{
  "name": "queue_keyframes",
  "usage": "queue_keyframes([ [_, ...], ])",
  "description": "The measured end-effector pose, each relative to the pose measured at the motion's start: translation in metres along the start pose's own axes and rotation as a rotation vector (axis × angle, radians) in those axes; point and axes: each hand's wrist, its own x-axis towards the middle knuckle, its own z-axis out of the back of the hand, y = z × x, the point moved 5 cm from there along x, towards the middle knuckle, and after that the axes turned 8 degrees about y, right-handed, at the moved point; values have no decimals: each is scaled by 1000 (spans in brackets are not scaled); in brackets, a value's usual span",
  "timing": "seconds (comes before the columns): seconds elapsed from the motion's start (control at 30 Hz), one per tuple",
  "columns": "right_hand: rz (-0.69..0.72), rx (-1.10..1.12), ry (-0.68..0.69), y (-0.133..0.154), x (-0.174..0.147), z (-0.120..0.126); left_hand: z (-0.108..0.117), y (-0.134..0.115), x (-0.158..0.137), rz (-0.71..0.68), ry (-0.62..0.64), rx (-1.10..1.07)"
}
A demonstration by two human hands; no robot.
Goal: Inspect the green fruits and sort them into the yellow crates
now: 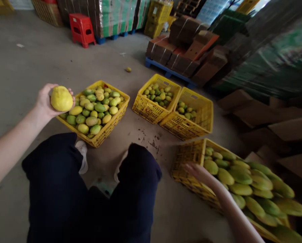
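Observation:
My left hand (46, 101) is closed around a yellow papaya (61, 98), held up beside the near left crate. That yellow plastic crate (109, 127) is heaped with green and yellow papayas (91, 107). On the other side, my right hand (195, 171) is stretched out and somewhat blurred, with nothing visible in it. It is in front of the side of another yellow crate (189, 153), which is piled high with larger-looking green-yellow papayas (239, 179). Whether the right hand touches this crate, I cannot tell.
Farther off, two yellow crates (147, 107) (204, 116) stand side by side, partly filled with fruit. One loose fruit (128, 69) lies on the floor. Behind are a red stool (82, 29) and cartons on a blue pallet (166, 70). Cardboard (293, 130) lies at right.

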Motion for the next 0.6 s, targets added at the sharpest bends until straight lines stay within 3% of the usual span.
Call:
queue_keyframes([
  [0.07, 146, -83, 244, 67, 82, -50, 22, 2, 11, 50, -64, 33],
  [0.13, 270, -167, 357, 139, 145, -96, 52, 10, 18, 88, -118, 62],
  [0.23, 420, -290, 398, 240, 206, -161, 103, 30, 19, 180, -266, 82],
  [0.33, 529, -440, 356, 315, 247, -215, 144, 52, 13, 289, -469, 88],
  [0.43, 561, -475, 358, 356, 282, -257, 157, 74, 16, 391, -540, 100],
  [0.6, 462, -435, 405, 359, 315, -296, 149, 96, 36, 505, -517, 210],
])
